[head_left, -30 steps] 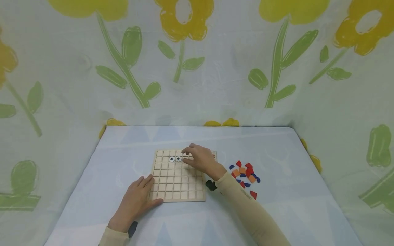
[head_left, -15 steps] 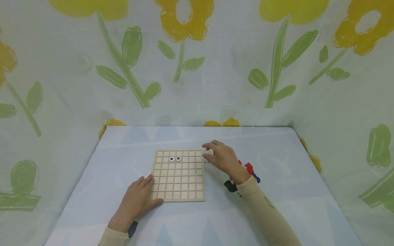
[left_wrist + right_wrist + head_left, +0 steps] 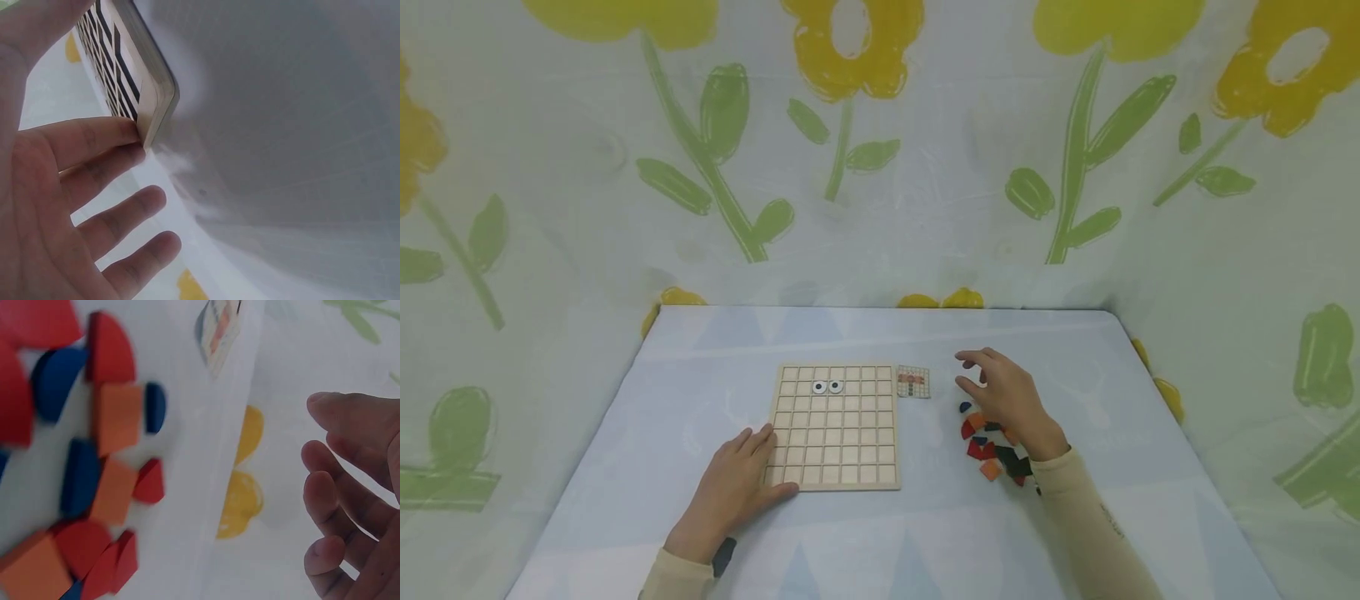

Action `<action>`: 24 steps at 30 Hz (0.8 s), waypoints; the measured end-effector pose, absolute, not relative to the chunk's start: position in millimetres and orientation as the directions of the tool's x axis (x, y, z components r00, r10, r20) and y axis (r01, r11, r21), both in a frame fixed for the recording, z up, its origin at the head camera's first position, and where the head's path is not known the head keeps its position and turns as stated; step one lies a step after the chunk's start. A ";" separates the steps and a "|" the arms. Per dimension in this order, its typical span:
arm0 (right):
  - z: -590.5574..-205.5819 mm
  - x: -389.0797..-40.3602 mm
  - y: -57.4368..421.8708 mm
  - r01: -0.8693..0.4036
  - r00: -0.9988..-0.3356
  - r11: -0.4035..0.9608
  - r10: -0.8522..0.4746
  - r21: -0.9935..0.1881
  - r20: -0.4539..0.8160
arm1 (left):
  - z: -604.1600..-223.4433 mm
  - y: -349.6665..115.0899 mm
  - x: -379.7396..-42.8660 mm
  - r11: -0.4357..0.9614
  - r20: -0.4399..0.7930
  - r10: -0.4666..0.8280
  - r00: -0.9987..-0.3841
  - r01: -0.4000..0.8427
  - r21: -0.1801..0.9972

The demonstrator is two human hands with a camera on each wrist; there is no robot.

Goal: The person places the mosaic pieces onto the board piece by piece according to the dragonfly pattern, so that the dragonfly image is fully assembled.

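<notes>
A square wooden grid board [image 3: 842, 425] lies on the table, with two round eye pieces [image 3: 827, 387] side by side in its upper cells. My left hand [image 3: 733, 483] rests at the board's lower left corner; in the left wrist view its fingertips touch the edge of the board [image 3: 156, 100]. Over the heap of coloured pieces [image 3: 976, 450] hangs my right hand [image 3: 1011, 400], thumb and fingers apart, holding nothing. Red quarter-rounds, blue half-rounds [image 3: 59, 381] and orange squares [image 3: 119, 419] lie below it, apart from the fingers. The wrist and forearm hide some pieces.
A small pattern card [image 3: 913, 382] lies right beside the board's upper right edge. Flower-printed cloth walls [image 3: 955, 167] enclose the table at the back and both sides. A dark wrist camera [image 3: 723, 557] sits under the left wrist.
My right hand has moved right, from over the board, past the pattern card, to above the coloured pieces. The card is now uncovered. My left hand has stayed on the board's corner.
</notes>
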State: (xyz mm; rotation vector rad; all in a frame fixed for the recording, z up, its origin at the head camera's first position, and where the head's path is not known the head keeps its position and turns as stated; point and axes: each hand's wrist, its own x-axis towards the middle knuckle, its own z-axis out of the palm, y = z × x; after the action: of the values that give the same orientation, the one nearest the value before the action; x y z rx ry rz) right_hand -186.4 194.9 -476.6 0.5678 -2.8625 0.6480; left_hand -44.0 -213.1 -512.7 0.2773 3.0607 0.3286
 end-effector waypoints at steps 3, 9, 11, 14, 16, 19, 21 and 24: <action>-481.5 -185.0 206.6 -0.340 -0.940 0.852 -0.297 -0.399 0.168 | -510.8 -212.9 -43.9 0.961 -0.029 0.180 -0.983 0.169 0.220; -491.7 -182.6 223.6 -0.240 -0.968 0.890 -0.250 -0.388 0.024 | -510.0 -213.4 -44.0 0.959 -0.032 0.182 -0.983 0.170 0.228; -493.9 -182.4 226.7 -0.208 -0.973 0.905 -0.231 -0.372 -0.018 | -509.7 -213.5 -44.0 0.958 -0.029 0.183 -0.983 0.172 0.228; -496.4 -183.8 229.3 -0.171 -0.976 0.919 -0.206 -0.356 -0.064 | -509.1 -213.6 -44.8 0.959 -0.022 0.186 -0.982 0.177 0.222; -498.0 -184.8 229.5 -0.154 -0.977 0.927 -0.194 -0.342 -0.086 | -508.6 -213.5 -45.3 0.959 -0.019 0.186 -0.982 0.177 0.219; -500.1 -186.1 228.6 -0.143 -0.977 0.933 -0.187 -0.330 -0.104 | -508.6 -213.3 -45.4 0.959 -0.024 0.187 -0.982 0.177 0.220; -501.6 -186.7 227.6 -0.143 -0.977 0.936 -0.186 -0.320 -0.107 | -508.9 -213.0 -45.4 0.960 -0.026 0.186 -0.982 0.176 0.220; -503.9 -187.8 226.4 -0.139 -0.978 0.940 -0.180 -0.311 -0.106 | -510.4 -212.6 -45.8 0.961 -0.028 0.185 -0.982 0.175 0.216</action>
State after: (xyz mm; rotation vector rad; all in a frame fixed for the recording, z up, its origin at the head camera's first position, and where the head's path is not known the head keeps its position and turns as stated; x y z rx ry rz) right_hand -187.8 226.4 -503.9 0.2660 -3.2248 0.5012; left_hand -45.8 -212.6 -510.4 0.2818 3.0635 0.3303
